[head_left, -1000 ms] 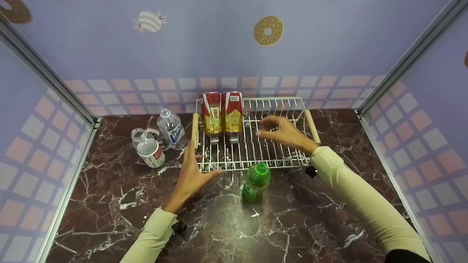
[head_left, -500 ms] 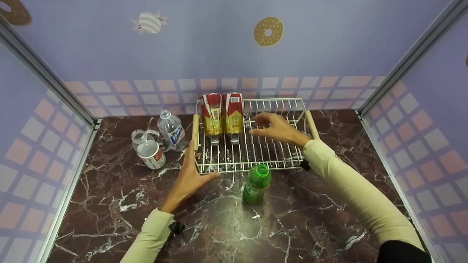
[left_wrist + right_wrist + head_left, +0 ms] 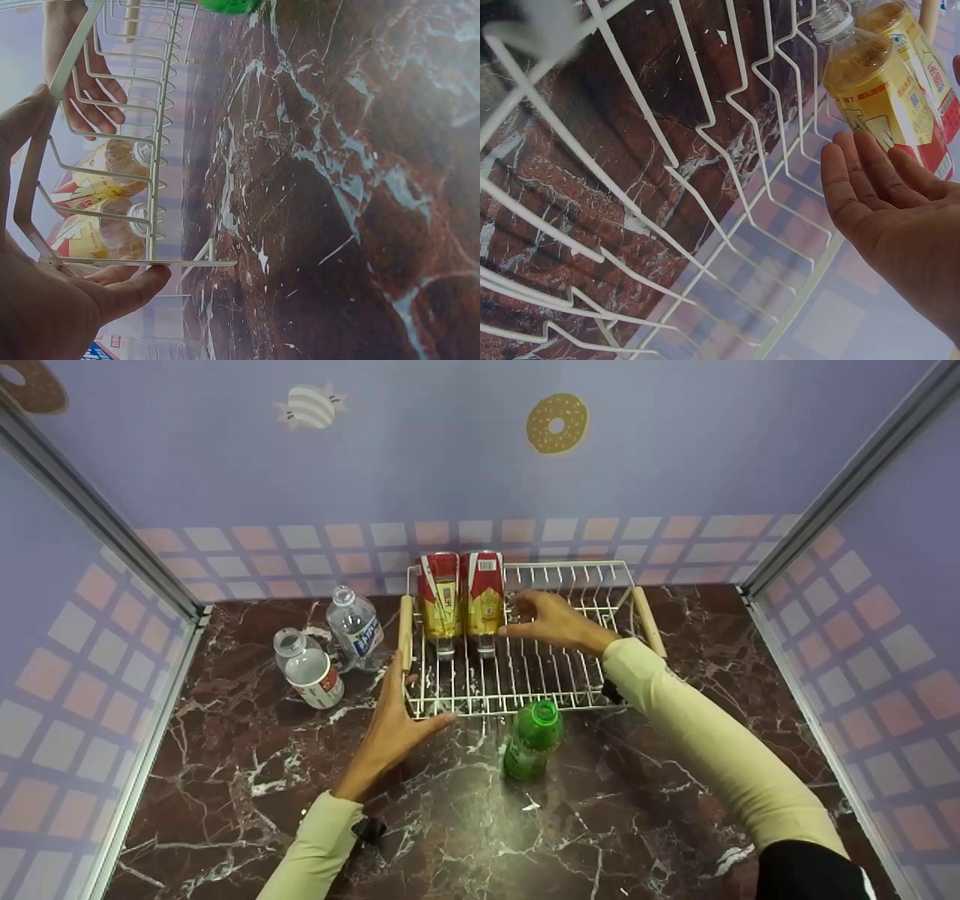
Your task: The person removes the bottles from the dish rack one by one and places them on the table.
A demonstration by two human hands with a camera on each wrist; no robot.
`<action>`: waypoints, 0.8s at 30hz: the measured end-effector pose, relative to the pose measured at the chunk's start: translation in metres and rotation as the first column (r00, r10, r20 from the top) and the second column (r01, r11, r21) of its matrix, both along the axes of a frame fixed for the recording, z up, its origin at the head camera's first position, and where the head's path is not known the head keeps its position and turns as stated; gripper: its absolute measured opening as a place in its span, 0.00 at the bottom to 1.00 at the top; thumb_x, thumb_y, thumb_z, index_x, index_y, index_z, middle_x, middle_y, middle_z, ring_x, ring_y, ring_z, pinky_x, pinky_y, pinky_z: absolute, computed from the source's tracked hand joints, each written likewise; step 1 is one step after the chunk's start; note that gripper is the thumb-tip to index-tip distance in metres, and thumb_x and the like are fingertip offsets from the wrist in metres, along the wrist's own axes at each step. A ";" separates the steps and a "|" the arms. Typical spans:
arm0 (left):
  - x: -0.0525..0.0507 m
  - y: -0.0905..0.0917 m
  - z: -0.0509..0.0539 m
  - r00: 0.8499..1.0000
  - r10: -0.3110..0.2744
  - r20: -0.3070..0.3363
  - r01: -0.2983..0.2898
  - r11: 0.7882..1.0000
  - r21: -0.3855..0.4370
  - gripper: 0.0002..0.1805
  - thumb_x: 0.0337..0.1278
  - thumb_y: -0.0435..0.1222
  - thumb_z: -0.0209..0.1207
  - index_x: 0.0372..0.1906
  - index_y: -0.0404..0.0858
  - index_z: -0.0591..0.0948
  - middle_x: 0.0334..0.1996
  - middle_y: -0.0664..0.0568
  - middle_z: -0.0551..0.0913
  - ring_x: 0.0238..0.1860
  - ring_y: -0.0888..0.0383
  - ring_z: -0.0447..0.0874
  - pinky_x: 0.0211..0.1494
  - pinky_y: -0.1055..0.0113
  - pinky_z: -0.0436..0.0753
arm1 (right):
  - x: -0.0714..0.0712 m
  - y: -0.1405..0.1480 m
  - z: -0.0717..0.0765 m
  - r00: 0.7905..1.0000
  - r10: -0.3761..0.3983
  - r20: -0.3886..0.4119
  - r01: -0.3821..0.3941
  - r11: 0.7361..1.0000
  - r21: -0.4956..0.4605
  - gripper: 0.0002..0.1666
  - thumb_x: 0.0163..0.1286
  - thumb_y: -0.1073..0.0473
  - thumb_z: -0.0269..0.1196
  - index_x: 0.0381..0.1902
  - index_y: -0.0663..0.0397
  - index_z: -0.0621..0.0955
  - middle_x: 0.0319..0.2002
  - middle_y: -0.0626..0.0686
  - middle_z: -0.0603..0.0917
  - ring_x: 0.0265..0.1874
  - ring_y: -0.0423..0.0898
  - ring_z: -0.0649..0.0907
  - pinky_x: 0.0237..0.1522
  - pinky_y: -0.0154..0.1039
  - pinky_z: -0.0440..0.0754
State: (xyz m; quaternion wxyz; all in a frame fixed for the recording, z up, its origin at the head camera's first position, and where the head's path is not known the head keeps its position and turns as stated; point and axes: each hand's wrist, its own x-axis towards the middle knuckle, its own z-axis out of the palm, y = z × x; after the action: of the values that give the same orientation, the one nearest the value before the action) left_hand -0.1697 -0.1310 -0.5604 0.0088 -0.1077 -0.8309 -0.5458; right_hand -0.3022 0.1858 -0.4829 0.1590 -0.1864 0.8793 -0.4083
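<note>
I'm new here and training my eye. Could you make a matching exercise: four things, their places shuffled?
1. Green plastic bottle
2. Two plastic bottles with red-and-yellow labels
3. Clear plastic bottle with blue label
4. Left hand

A. Neck down in the white wire rack
B. At the rack's near left corner
C. Standing left of the rack
D. Standing on the rack's near side

Pairs: 1-D, 2-A, 3-C, 4-B

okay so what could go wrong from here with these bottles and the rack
The right hand is close to the red-and-yellow bottles; a bump might shift them. The green bottle stands just in front of the rack, so a careless move could tip it.
</note>
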 end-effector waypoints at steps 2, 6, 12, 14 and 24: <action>0.000 0.001 0.000 1.000 0.002 -0.002 -0.002 1.000 0.002 0.79 0.48 0.44 0.87 0.90 0.35 0.39 0.87 0.28 0.45 0.81 0.32 0.66 0.84 0.31 0.63 | -0.003 -0.002 -0.002 1.000 0.009 0.013 -0.009 1.000 0.001 0.50 0.73 0.44 0.75 0.78 0.69 0.70 0.69 0.68 0.81 0.66 0.62 0.83 0.70 0.56 0.84; 0.001 0.001 0.000 1.000 0.011 0.021 -0.011 1.000 -0.002 0.79 0.48 0.46 0.87 0.91 0.37 0.39 0.88 0.30 0.45 0.81 0.34 0.66 0.84 0.31 0.62 | -0.008 -0.007 -0.005 1.000 0.010 0.027 -0.010 1.000 0.005 0.51 0.73 0.43 0.75 0.80 0.67 0.68 0.70 0.66 0.81 0.66 0.61 0.83 0.70 0.56 0.84; 0.002 -0.001 0.000 0.999 0.026 0.041 -0.026 1.000 -0.004 0.80 0.47 0.50 0.87 0.91 0.39 0.39 0.89 0.32 0.43 0.82 0.35 0.65 0.84 0.30 0.61 | -0.012 -0.015 -0.007 0.999 -0.006 0.031 0.005 0.999 0.034 0.59 0.72 0.40 0.76 0.87 0.59 0.60 0.83 0.65 0.68 0.80 0.64 0.70 0.82 0.62 0.70; 0.003 -0.001 0.000 0.999 0.030 0.041 -0.030 1.000 -0.005 0.80 0.47 0.50 0.87 0.91 0.40 0.39 0.89 0.32 0.42 0.82 0.34 0.65 0.84 0.29 0.61 | -0.013 -0.018 -0.008 0.999 -0.012 0.037 0.011 1.000 0.030 0.60 0.72 0.40 0.76 0.88 0.58 0.59 0.83 0.65 0.67 0.80 0.64 0.70 0.82 0.62 0.68; 0.005 0.003 0.001 0.998 0.036 0.050 -0.037 0.999 0.011 0.80 0.47 0.54 0.85 0.92 0.43 0.39 0.90 0.36 0.41 0.82 0.35 0.64 0.84 0.30 0.60 | -0.023 -0.025 -0.012 0.993 -0.011 0.114 0.013 1.000 -0.018 0.61 0.73 0.43 0.76 0.88 0.60 0.55 0.77 0.67 0.74 0.77 0.64 0.73 0.82 0.62 0.70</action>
State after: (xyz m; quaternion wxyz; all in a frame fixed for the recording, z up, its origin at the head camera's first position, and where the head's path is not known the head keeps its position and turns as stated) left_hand -0.1649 -0.1282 -0.5595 -0.0012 -0.0788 -0.8294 -0.5531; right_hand -0.3248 0.1610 -0.4946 0.2049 -0.1590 0.8660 -0.4275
